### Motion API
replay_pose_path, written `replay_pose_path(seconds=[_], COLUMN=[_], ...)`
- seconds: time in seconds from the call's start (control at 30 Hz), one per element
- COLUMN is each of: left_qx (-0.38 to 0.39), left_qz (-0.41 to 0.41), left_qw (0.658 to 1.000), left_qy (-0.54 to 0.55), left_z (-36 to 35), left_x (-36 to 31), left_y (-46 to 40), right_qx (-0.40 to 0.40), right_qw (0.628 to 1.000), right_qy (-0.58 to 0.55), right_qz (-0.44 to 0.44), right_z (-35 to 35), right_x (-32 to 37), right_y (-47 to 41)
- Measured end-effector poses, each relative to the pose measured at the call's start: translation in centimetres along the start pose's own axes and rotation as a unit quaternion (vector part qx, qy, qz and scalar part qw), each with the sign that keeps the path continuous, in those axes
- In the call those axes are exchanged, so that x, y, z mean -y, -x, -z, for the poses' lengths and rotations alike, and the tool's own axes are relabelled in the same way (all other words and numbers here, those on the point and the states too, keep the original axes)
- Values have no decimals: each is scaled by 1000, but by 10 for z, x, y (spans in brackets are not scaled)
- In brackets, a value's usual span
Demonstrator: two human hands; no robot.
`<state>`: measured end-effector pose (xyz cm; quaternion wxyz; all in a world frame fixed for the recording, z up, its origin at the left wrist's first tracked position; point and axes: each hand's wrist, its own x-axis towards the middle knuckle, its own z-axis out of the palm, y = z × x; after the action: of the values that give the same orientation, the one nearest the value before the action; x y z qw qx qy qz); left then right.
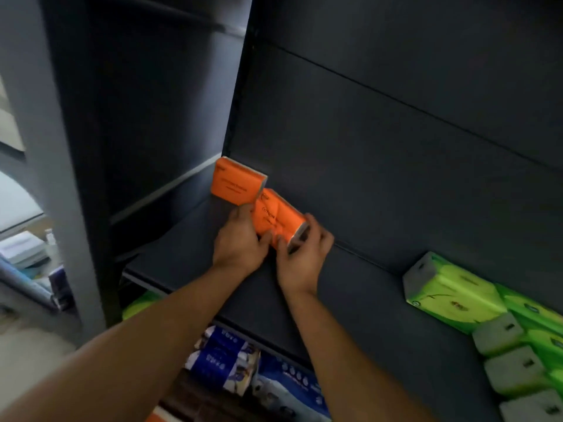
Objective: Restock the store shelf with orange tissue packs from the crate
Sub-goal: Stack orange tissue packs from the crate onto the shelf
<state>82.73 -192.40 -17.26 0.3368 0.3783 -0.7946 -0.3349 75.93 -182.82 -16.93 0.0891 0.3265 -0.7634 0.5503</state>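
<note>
Two orange tissue packs sit at the back left of the dark shelf [189, 257]. The first orange pack [236, 185] stands against the back panel in the corner. The second orange pack [278, 220] lies just right of it, tilted. My left hand [239, 243] grips the second pack's left side, fingers curled round its near edge. My right hand [304, 254] holds its right grey end, thumb and fingers wrapped round it. An orange corner [155, 417] shows at the bottom edge; the crate itself is not visible.
Several green tissue packs [451, 296] line the shelf's right part. Blue and white packs [222, 360] fill the lower shelf. A grey upright post [61, 178] stands left, with clutter beyond it. Bare shelf board lies between the orange and green packs.
</note>
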Motion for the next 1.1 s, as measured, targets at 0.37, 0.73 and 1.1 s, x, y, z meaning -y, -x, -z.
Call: replay_pose_path(seconds=[0.37,0.73,1.1], left_qx=[-15,23,-17], left_qz=[-53,14,67], left_qw=[998,998,997], left_qy=[5,-58,31], left_z=[-7,-6,-9], left_x=[4,-3,19], left_y=[-7,-11,-47], right_qx=[27,97,127], right_qw=[996,987,974], right_qy=[55,107,179], right_qz=[-64,-72,-61], right_z=[-10,-9,-10], right_x=[-17,-13,-15], right_y=[-11,-13,-16])
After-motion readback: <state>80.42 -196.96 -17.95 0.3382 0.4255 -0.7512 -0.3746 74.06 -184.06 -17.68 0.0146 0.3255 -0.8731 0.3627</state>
